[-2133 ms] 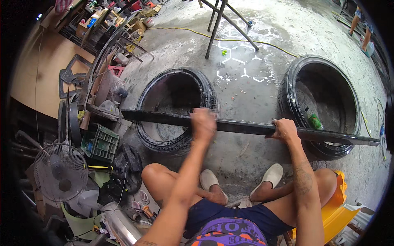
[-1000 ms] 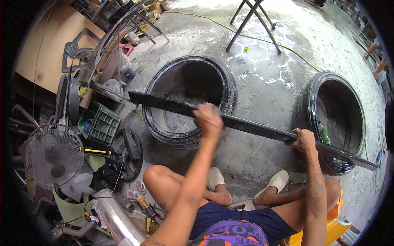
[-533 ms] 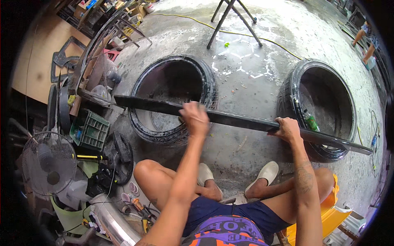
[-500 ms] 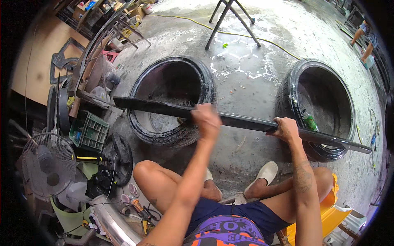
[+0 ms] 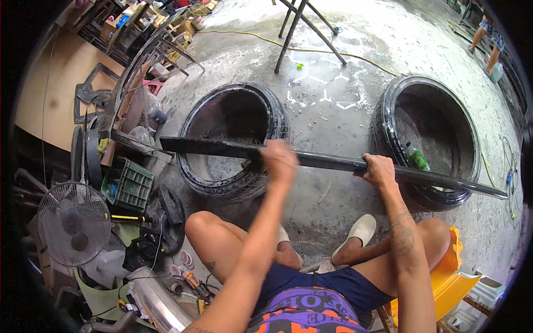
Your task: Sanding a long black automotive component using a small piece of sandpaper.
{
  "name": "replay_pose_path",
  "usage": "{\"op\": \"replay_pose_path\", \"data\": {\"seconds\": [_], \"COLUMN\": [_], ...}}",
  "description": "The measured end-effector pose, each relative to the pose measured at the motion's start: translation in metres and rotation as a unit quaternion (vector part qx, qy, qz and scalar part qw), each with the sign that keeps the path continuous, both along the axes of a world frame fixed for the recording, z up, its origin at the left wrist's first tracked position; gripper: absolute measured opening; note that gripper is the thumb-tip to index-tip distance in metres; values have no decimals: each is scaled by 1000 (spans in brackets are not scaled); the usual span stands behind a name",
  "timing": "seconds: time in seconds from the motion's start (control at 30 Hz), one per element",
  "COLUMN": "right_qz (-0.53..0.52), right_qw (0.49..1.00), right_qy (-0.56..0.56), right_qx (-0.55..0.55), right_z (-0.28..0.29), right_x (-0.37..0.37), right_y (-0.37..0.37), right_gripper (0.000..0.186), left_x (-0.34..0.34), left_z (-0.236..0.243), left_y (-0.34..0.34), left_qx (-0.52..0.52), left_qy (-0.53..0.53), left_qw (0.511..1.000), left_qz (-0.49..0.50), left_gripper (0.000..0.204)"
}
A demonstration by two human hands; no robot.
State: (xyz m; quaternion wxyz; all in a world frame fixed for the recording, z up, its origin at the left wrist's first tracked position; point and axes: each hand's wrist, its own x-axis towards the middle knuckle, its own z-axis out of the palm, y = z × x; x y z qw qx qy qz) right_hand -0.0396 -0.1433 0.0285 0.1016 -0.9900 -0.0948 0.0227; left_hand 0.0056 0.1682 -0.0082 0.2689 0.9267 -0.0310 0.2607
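A long, narrow black glossy strip (image 5: 327, 161) lies across in front of me, over two upturned tires. My right hand (image 5: 379, 169) is closed around its middle, between the tires, thumb toward the near edge. My left hand (image 5: 279, 160) is curled against the strip further left, next to the left tire (image 5: 277, 119). Motion blurs its fingers, and anything under them is hidden. Past my right hand, the strip crosses the near rim of the right tire (image 5: 383, 130), tapering toward its end. A green-labelled bottle (image 5: 417, 158) leans inside that tire.
To my left are a caged fan (image 5: 74, 222), a green crate (image 5: 130, 186) and a metal cylinder (image 5: 161, 302). A yellow chair (image 5: 427, 294) sits at my lower right. Trestle legs (image 5: 294, 33) stand ahead, beside a yellow cable (image 5: 355, 56). Another person's legs (image 5: 486, 50) show far right.
My right hand sits slightly further left along the strip, whose right end appears a little higher. My left hand stays blurred at nearly the same spot. The whole view has turned slightly.
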Motion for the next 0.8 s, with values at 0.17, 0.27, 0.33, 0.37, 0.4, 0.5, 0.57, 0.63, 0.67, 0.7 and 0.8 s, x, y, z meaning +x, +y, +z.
{"op": "replay_pose_path", "data": {"seconds": [0.17, 0.27, 0.33, 0.37, 0.4, 0.5, 0.57, 0.63, 0.67, 0.7, 0.8], "right_qz": [-14, -3, 6, 16, 17, 5, 6, 8, 10, 5, 1], "right_qw": [1000, 1000, 999, 998, 998, 998, 997, 998, 997, 996, 996], "right_qy": [-21, -12, -33, -55, -55, -60, -73, -67, -73, -76, -78], "right_qx": [-3, 2, 11, 19, 19, 23, 13, 16, 32, 45, 30], "right_z": [-13, -5, -4, -4, -5, -8, -11, -8, 0, 2, -8], "right_x": [-8, -8, -10, -10, -12, -12, -14, -17, -17, -19, -20], "right_y": [-14, -1, 5, 8, 7, -2, -3, -2, 4, 7, 0], "right_gripper": [41, 44, 40, 37, 37, 34, 35, 37, 37, 38, 39], "left_x": [-57, -21, -5, -4, -7, -39, -55, -58, -43, -30, -7], "left_z": [31, 26, 34, 34, 38, 26, 28, 33, 25, 23, 48], "left_y": [-152, -35, 39, 53, 32, -87, -128, -127, -87, -44, 55], "left_qx": [13, 34, 83, 89, 159, 14, 4, 31, 22, 44, 98], "left_qy": [-53, 12, 48, 5, 1, 29, 19, 44, 39, 7, 39], "left_qw": [992, 994, 995, 995, 987, 995, 993, 983, 984, 991, 994], "left_qz": [-113, -106, -14, 35, 34, -95, -113, -176, -174, -127, 2], "left_gripper": [18, 16, 13, 11, 9, 20, 27, 29, 30, 29, 12]}}
